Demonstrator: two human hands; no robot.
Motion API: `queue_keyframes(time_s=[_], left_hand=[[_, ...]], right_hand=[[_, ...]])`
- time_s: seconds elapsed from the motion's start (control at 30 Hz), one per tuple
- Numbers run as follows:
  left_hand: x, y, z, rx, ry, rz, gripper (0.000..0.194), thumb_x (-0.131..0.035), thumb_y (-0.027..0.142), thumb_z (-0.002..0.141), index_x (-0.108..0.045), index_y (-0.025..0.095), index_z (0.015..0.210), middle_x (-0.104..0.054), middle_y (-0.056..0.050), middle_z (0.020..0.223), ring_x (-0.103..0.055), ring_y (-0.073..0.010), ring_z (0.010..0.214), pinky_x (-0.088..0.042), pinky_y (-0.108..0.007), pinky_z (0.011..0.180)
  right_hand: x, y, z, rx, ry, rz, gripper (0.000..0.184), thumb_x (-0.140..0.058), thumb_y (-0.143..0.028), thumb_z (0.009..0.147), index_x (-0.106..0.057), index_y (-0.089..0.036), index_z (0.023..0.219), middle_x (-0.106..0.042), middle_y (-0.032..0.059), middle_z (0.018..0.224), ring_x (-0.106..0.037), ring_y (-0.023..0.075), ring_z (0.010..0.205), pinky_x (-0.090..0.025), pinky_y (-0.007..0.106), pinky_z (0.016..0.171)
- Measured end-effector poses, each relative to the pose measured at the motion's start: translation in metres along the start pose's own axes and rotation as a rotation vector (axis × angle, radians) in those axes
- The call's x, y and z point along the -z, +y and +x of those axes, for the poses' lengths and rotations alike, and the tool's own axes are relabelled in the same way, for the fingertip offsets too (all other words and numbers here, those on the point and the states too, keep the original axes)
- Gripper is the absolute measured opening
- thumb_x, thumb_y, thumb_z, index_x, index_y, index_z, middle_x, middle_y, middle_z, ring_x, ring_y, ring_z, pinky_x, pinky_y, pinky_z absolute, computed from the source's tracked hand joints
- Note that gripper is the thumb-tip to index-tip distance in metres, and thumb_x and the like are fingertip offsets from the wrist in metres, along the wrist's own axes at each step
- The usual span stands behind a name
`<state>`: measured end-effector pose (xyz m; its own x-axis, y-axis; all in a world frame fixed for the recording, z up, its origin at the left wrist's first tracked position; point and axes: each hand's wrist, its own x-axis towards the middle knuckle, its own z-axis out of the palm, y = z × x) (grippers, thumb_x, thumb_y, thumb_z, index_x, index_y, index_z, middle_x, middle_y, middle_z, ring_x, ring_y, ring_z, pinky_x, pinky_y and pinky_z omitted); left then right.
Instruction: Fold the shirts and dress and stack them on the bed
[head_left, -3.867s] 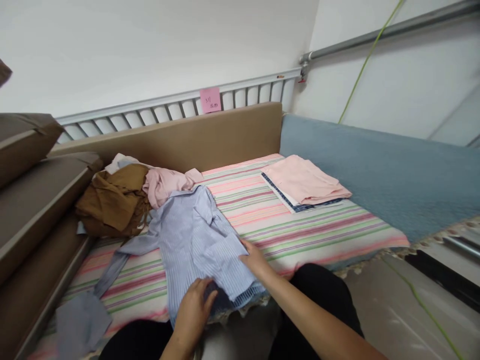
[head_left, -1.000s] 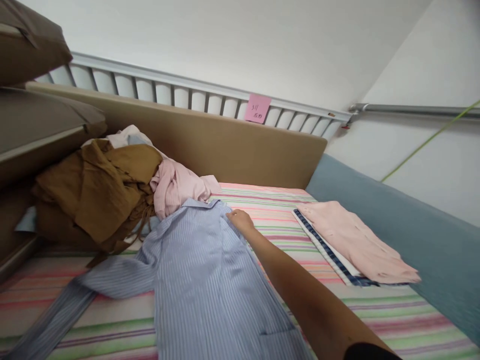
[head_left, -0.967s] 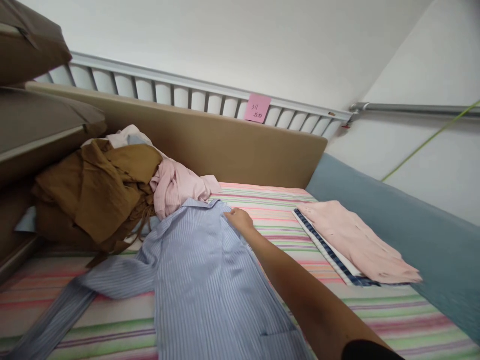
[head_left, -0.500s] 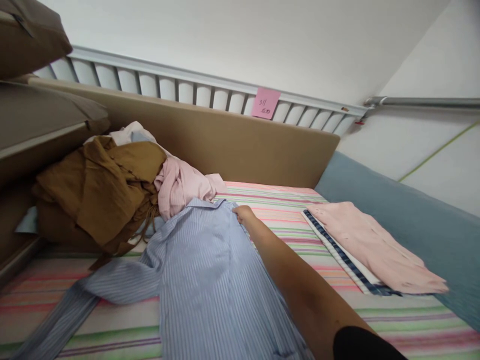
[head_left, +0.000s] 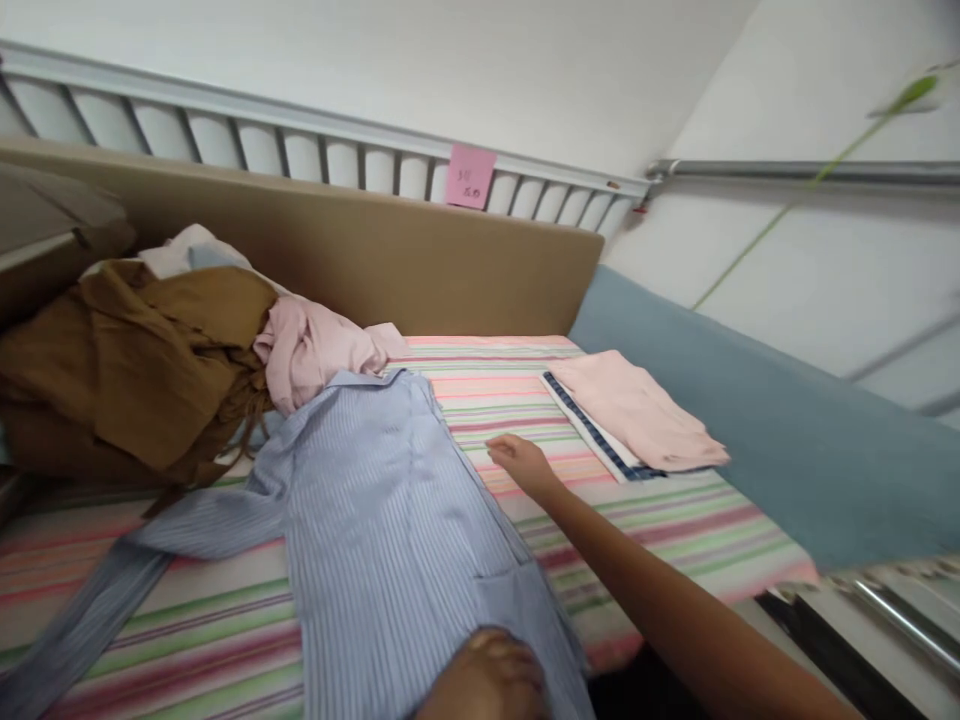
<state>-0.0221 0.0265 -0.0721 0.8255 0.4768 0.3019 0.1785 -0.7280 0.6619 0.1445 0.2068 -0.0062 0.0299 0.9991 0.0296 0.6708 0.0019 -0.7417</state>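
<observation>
Looking down on a striped cover (head_left: 495, 400), spreading across the middle and out towards 4 and 8 o'clock. Seeing a tan board (head_left: 375, 250) standing behind it, running from 10 to 1 o'clock, and a blue panel (head_left: 750, 430) sloping at 3 to 4 o'clock. Finding the blue-striped shirt (head_left: 375, 530) lying at 7 o'clock on the cover, collar pointing towards 10 o'clock, one sleeve trailing out to 8. Noticing a heaped brown garment (head_left: 150, 370) slumping at 9 o'clock, a crumpled pink garment (head_left: 315, 350) touching it and the shirt collar, and a folded stack (head_left: 637, 410) resting at 3 o'clock, pale pink on top. Holding the right hand (head_left: 525, 465) over the cover at 5 o'clock, apart from the shirt, keeping fingers loosely bent and slightly parted, gripping nothing. Placing the left hand (head_left: 491, 680) over the lower shirt at 6 o'clock, curling fingers, blurring too much to tell whether gripping cloth. Spotting a pink note (head_left: 470, 176) hanging at 12 o'clock.
</observation>
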Motion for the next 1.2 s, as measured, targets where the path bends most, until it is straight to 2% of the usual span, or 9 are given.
queue_keyframes(time_s=[0.1, 0.2, 0.3, 0.47, 0.67, 0.77, 0.97, 1.07, 1.2], left_hand=[[0.01, 0.01, -0.008, 0.044, -0.015, 0.081, 0.024, -0.053, 0.022, 0.083, -0.06, 0.027, 0.106, -0.062, 0.002, 0.119, -0.049, -0.0171, 0.118, -0.035, -0.035, 0.104], [0.006, 0.023, -0.017, 0.164, -0.005, 0.217, 0.052, -0.049, 0.006, 0.075, -0.05, 0.029, 0.122, -0.049, 0.002, 0.136, -0.036, -0.0191, 0.13, -0.027, -0.044, 0.11], [-0.011, 0.028, -0.023, 0.247, 0.012, 0.367, 0.073, -0.04, -0.006, 0.066, -0.041, 0.027, 0.132, -0.037, -0.001, 0.144, -0.024, -0.0208, 0.136, -0.024, -0.05, 0.111], [-0.024, 0.032, -0.024, 0.315, 0.111, 0.371, 0.076, -0.037, -0.006, 0.064, -0.043, 0.029, 0.131, -0.037, 0.0, 0.144, -0.023, -0.0197, 0.136, -0.024, -0.052, 0.11], [-0.023, 0.044, -0.012, 0.43, 0.325, 0.202, 0.064, -0.04, 0.006, 0.071, -0.044, 0.023, 0.132, -0.037, -0.003, 0.144, -0.026, -0.0194, 0.135, -0.026, -0.043, 0.111], [-0.028, 0.051, -0.001, 0.506, 0.212, 0.3, 0.077, -0.038, 0.0, 0.062, -0.039, 0.024, 0.135, -0.031, -0.002, 0.147, -0.018, -0.0193, 0.138, -0.018, -0.046, 0.113], [-0.021, 0.07, 0.004, 0.541, -0.081, 0.447, 0.09, -0.053, 0.005, 0.057, -0.029, 0.033, 0.139, -0.014, 0.001, 0.152, -0.006, -0.028, 0.14, -0.006, -0.06, 0.11], [-0.02, 0.076, -0.006, 0.515, -0.063, 0.482, 0.092, -0.062, 0.011, 0.06, -0.025, 0.036, 0.14, -0.014, 0.0, 0.152, -0.01, -0.0296, 0.139, -0.012, -0.061, 0.109], [-0.03, 0.061, -0.049, 0.486, 0.121, 0.66, 0.081, -0.06, 0.007, 0.064, -0.034, 0.035, 0.136, -0.029, -0.003, 0.147, -0.025, -0.0279, 0.135, -0.03, -0.055, 0.105]], right_hand=[[0.034, 0.033, -0.058, -0.088, -0.016, 0.004, 0.022, -0.055, -0.03, 0.071, -0.066, -0.018, 0.086, -0.069, 0.003, 0.076, -0.063, 0.0184, 0.074, -0.047, 0.03, 0.071], [0.049, 0.051, -0.106, -0.109, -0.021, 0.04, 0.022, -0.052, -0.032, 0.071, -0.065, -0.018, 0.083, -0.066, 0.0013, 0.067, -0.061, 0.0172, 0.065, -0.046, 0.028, 0.063], [0.052, 0.056, -0.151, -0.081, -0.036, 0.077, 0.021, -0.049, -0.034, 0.073, -0.063, -0.019, 0.076, -0.063, 0.0002, 0.064, -0.059, 0.0157, 0.062, -0.044, 0.026, 0.06], [0.039, 0.06, -0.206, -0.186, -0.087, 0.205, 0.024, -0.044, -0.038, 0.078, -0.058, -0.019, 0.073, -0.061, -0.0003, 0.063, -0.057, 0.0132, 0.053, -0.044, 0.024, 0.053], [0.016, 0.057, -0.212, -0.164, -0.038, 0.235, 0.024, -0.053, -0.036, 0.077, -0.06, -0.02, 0.093, -0.06, -0.0022, 0.06, -0.054, 0.0133, 0.052, -0.04, 0.024, 0.053], [0.011, 0.053, -0.205, -0.05, 0.002, 0.247, 0.035, -0.052, -0.019, 0.073, -0.057, -0.021, 0.108, -0.06, -0.0029, 0.065, -0.056, 0.0141, 0.061, -0.042, 0.024, 0.06], [0.012, 0.062, -0.202, -0.026, -0.037, 0.051, 0.038, -0.051, -0.012, 0.07, -0.06, -0.021, 0.105, -0.067, 0.0038, 0.093, -0.06, 0.0182, 0.088, -0.043, 0.029, 0.08], [0.013, 0.066, -0.204, -0.013, -0.014, -0.002, 0.039, -0.05, -0.013, 0.071, -0.059, -0.02, 0.107, -0.066, 0.0053, 0.099, -0.06, 0.0188, 0.092, -0.043, 0.03, 0.083], [0.017, 0.072, -0.209, 0.054, 0.053, -0.022, 0.037, -0.049, -0.016, 0.073, -0.059, -0.019, 0.108, -0.065, 0.0074, 0.101, -0.06, 0.0205, 0.093, -0.046, 0.032, 0.084]])
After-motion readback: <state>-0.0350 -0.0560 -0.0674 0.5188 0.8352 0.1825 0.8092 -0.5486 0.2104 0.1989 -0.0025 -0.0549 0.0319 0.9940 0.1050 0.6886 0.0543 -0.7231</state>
